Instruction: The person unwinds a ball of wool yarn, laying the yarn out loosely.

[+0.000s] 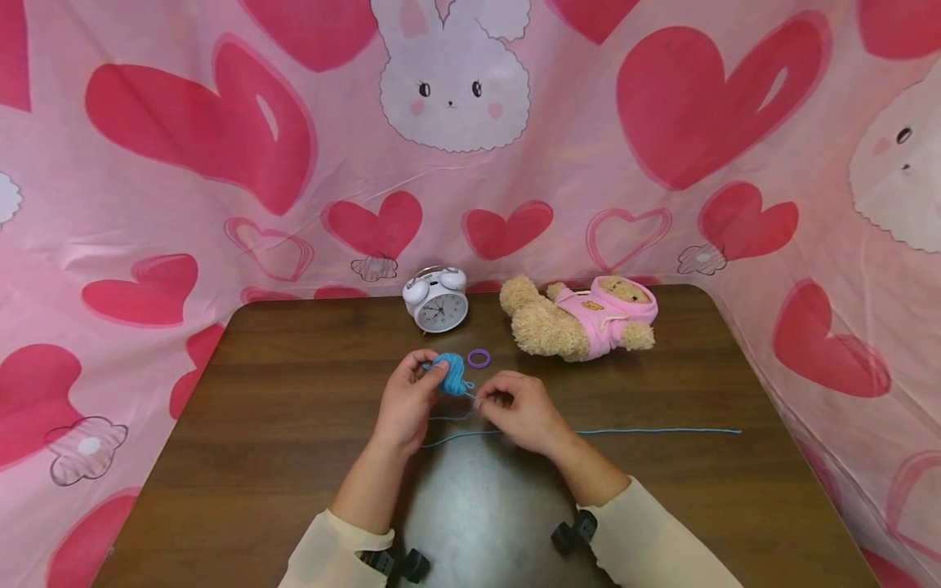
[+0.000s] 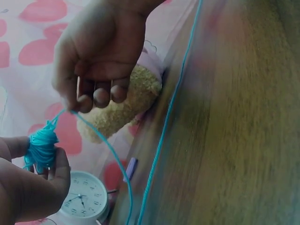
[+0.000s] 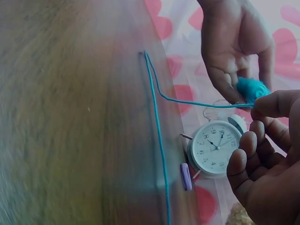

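A small bundle of blue yarn (image 1: 452, 374) is gripped by the left hand (image 1: 403, 406), between thumb and fingers; the left wrist view shows the wound yarn (image 2: 42, 146) in the left hand (image 2: 33, 187). Just right of it, the right hand (image 1: 525, 411) pinches the strand coming off the bundle between thumb and index finger. In the right wrist view the right hand (image 3: 272, 173) has its other fingers curled, near the bundle (image 3: 252, 89). From the pinch the strand runs down to the table, and a long length of yarn (image 1: 662, 430) lies across it to the right.
A white alarm clock (image 1: 437, 302) stands at the back of the brown table (image 1: 294, 351). A purple ring (image 1: 479, 358) lies just beyond the hands. To the back right, a teddy bear (image 1: 588, 320) in a pink hoodie lies on its side. A patterned pink cloth hangs behind.
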A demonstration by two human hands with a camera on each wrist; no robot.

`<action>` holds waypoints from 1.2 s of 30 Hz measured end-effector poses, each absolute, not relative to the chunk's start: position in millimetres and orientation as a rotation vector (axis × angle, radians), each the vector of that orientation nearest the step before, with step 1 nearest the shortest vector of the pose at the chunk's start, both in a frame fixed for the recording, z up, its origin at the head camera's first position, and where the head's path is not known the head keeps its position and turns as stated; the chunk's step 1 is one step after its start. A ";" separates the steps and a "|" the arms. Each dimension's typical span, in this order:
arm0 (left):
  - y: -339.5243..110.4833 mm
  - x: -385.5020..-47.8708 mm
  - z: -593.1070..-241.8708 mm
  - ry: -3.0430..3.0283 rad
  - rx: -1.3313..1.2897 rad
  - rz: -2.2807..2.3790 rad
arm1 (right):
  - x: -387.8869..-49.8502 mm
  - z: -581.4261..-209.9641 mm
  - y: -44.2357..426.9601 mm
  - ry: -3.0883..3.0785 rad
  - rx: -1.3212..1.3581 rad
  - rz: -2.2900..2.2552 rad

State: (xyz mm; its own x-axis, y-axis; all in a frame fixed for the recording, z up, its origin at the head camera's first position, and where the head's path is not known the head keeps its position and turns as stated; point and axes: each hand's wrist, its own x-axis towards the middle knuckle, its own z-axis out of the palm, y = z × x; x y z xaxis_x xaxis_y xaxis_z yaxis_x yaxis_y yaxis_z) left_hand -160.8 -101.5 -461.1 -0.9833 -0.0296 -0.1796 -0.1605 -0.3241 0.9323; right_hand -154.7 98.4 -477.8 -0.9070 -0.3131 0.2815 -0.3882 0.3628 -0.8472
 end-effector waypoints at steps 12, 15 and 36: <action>-116.9 -159.6 -468.3 1.752 -0.259 2.503 | -158.7 -474.7 122.2 -2.484 0.602 1.573; -120.8 -159.1 -468.9 1.737 -0.245 2.524 | -159.0 -474.2 128.0 -2.481 0.591 1.564; -156.7 -160.2 -465.3 1.783 -0.358 2.498 | -154.6 -465.2 166.2 -2.519 0.515 1.458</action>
